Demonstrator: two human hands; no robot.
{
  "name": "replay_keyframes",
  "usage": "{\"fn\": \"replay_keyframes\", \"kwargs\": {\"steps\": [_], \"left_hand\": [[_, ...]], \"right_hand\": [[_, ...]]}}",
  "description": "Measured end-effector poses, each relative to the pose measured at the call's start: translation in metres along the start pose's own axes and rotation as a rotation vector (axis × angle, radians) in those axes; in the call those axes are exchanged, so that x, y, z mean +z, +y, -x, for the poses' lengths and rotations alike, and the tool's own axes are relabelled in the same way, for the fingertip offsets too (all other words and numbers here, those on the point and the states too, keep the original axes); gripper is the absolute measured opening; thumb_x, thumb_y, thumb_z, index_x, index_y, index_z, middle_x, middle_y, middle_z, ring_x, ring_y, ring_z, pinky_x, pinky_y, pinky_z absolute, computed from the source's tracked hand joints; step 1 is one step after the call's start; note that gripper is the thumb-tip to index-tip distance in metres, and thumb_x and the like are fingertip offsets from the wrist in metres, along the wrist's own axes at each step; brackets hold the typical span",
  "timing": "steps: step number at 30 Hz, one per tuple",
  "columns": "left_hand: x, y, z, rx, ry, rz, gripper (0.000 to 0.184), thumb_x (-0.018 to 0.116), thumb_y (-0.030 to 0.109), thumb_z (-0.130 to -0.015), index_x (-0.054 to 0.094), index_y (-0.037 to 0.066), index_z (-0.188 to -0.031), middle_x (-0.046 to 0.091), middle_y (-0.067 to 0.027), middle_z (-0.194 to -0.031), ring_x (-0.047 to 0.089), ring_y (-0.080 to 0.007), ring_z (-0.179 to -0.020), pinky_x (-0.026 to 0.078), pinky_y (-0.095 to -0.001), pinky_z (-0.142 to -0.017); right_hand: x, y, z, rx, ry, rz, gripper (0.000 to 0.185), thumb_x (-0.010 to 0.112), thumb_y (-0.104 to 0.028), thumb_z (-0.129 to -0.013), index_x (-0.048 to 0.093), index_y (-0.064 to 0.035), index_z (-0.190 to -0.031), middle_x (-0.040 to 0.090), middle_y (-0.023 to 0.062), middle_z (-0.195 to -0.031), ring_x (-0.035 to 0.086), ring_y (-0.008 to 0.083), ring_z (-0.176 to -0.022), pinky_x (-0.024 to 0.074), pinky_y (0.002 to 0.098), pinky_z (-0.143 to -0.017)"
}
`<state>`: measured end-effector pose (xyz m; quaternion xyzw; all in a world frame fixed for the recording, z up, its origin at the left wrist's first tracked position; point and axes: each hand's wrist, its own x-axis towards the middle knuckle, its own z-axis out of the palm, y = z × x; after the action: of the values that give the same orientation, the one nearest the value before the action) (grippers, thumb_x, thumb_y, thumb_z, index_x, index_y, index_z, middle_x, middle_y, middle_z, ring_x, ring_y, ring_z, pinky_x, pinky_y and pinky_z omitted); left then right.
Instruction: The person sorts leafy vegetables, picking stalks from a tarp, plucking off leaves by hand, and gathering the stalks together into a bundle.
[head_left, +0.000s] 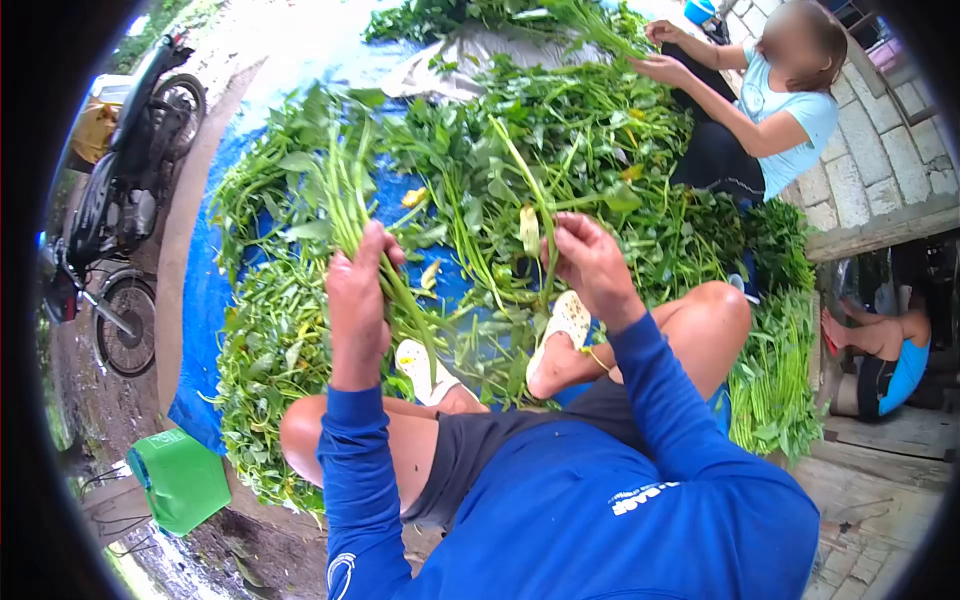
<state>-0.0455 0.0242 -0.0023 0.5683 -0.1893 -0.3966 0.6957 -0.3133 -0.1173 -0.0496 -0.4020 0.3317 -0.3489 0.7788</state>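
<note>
My left hand (358, 295) is closed around a bunch of long leafy green stems (345, 190), leaves pointing away from me and cut ends hanging below the fist. In my right hand (597, 262), thumb and fingers pinch a single green stem (521, 160) that stands roughly upright. A yellowed leaf (529, 230) hangs beside that stem, close to my fingertips. Between and beyond both hands, a large heap of the same greens (470, 190) covers much of a blue tarp (205, 320). My feet in light perforated clogs (568, 318) rest among the greens.
A co-worker (785, 125) sits at the upper right, hands on other greens. Another person (900, 365) sits at the far right. A motorcycle (120, 200) stands left, with a green container (180, 482) at lower left. Bundled stems (770, 385) lie beside my right knee.
</note>
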Motion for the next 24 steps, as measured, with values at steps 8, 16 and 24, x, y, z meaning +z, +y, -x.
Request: {"fn": "replay_keyframes", "kwargs": {"steps": [8,16,24], "left_hand": [[0.008,-0.021,0.020,-0.046,-0.043,0.117,0.025,0.068,0.034,-0.105,0.068,0.011,-0.097,0.070,-0.0002,-0.084,0.064,-0.0071,-0.072,0.050,-0.0214,-0.064],[0.032,-0.019,0.028,-0.176,-0.117,0.305,0.034,0.066,0.040,-0.105,0.068,0.006,-0.108,0.070,-0.0004,-0.086,0.068,-0.0115,-0.069,0.057,-0.0279,-0.058],[0.012,-0.033,0.012,-0.075,-0.057,0.126,0.029,0.070,0.037,-0.103,0.069,0.009,-0.096,0.068,-0.0019,-0.079,0.061,-0.0085,-0.062,0.049,-0.0244,-0.056]], "right_hand": [[0.045,0.016,0.035,-0.295,-0.114,0.198,0.020,0.064,-0.006,-0.105,0.066,-0.0019,-0.124,0.073,0.0046,-0.110,0.070,0.0124,-0.097,0.0567,0.0280,-0.087],[0.099,0.033,0.042,-0.245,-0.266,0.480,0.023,0.065,-0.007,-0.101,0.067,0.0058,-0.119,0.074,0.0096,-0.105,0.067,0.0125,-0.096,0.0554,0.0291,-0.086],[0.098,0.040,0.047,-0.048,-0.164,0.140,0.016,0.061,-0.011,-0.107,0.065,-0.0012,-0.118,0.074,0.0076,-0.114,0.067,0.0109,-0.103,0.0544,0.0279,-0.090]]}}
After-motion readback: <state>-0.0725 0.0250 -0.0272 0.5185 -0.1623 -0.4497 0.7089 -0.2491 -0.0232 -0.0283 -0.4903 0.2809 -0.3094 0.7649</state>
